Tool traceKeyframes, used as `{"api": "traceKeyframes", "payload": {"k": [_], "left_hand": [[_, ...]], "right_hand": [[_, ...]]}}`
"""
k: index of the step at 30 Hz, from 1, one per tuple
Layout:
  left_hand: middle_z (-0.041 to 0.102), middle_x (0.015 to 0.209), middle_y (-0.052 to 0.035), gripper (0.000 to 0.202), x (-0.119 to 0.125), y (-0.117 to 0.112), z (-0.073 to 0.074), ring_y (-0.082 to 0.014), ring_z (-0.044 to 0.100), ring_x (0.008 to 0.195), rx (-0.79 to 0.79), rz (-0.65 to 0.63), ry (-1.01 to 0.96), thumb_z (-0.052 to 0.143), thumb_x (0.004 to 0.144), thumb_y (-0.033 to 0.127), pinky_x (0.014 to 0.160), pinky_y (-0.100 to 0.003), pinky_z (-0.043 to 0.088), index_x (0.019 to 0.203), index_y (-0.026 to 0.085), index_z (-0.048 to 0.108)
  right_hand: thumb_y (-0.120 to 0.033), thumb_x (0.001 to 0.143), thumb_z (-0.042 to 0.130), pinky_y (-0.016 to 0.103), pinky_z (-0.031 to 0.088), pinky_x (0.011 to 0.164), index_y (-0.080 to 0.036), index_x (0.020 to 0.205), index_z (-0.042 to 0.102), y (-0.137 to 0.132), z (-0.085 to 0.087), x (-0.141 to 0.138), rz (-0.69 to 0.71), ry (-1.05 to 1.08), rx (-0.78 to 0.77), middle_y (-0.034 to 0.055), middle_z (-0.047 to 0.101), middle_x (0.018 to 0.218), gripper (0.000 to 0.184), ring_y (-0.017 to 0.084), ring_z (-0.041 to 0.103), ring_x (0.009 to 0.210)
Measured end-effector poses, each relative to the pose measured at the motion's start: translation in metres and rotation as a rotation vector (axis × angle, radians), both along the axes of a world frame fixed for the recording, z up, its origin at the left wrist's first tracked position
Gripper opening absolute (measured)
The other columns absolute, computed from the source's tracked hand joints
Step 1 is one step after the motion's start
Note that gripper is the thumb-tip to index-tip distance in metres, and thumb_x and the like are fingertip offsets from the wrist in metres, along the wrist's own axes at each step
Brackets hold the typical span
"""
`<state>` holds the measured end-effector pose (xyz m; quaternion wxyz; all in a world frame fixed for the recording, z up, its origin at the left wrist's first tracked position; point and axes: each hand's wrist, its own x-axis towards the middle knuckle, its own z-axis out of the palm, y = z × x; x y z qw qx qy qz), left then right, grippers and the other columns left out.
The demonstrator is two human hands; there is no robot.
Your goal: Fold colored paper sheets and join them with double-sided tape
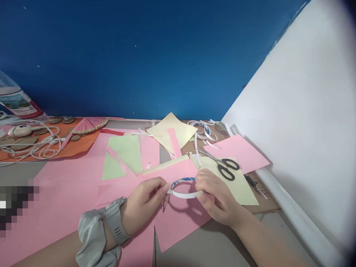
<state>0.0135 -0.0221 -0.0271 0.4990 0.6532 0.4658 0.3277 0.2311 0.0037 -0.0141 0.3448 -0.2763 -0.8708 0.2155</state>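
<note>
A thin roll of white tape [185,195], its inner ring printed in blue, is held up between my two hands over pink paper [172,222]. My right hand [215,196] closes round the roll's right side, thumb in front and fingers behind. At the roll's left edge my left hand [148,200] pinches what looks like the loose end of the tape. Past my right hand, scissors with black handles [226,168] rest partly on a pale yellow sheet [247,193], blades pointing away to the left.
Behind lie a yellow square [158,129], a green sheet [121,163], pink strips [174,141] and curled white strips [198,148]. A folded pink fan [90,125], white cable [50,148] and bottle [20,102] are at left. A blue wall [139,59] and white wall [311,92] bound the area.
</note>
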Motion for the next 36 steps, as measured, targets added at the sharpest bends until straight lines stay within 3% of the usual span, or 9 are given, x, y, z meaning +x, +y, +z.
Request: {"api": "traceKeyframes", "payload": {"k": [12, 19, 36], "left_hand": [[0.057, 0.061, 0.0012, 0.030, 0.0010, -0.0034, 0.0024, -0.0110, 0.054, 0.058, -0.025, -0.058, 0.007, 0.038, 0.093, 0.030, 0.060, -0.023, 0.042, 0.069, 0.017, 0.051], [0.055, 0.062, 0.0018, 0.031, 0.0013, -0.0033, 0.0053, -0.0098, 0.053, 0.059, -0.016, -0.084, -0.011, 0.037, 0.093, 0.028, 0.061, -0.022, 0.041, 0.066, 0.017, 0.049], [0.053, 0.057, 0.0037, 0.025, 0.0009, -0.0057, -0.0009, -0.0100, 0.051, 0.053, -0.076, -0.061, 0.036, 0.040, 0.089, 0.023, 0.054, -0.022, 0.041, 0.065, 0.019, 0.044]], "right_hand": [[-0.013, 0.080, 0.048, 0.032, 0.036, 0.062, -0.022, 0.079, 0.045, -0.0013, 0.0018, 0.0004, -0.159, 0.011, 0.088, -0.0007, 0.047, 0.065, 0.010, 0.016, 0.042, 0.062], [-0.010, 0.079, 0.051, 0.033, 0.037, 0.063, -0.023, 0.086, 0.051, -0.0013, 0.0014, 0.0021, -0.140, -0.012, 0.167, -0.0008, 0.050, 0.068, 0.015, 0.016, 0.045, 0.065], [-0.011, 0.083, 0.042, 0.032, 0.034, 0.064, -0.021, 0.076, 0.047, -0.0007, 0.0051, 0.0032, -0.158, -0.005, 0.167, -0.0004, 0.048, 0.066, 0.013, 0.015, 0.042, 0.063]]}}
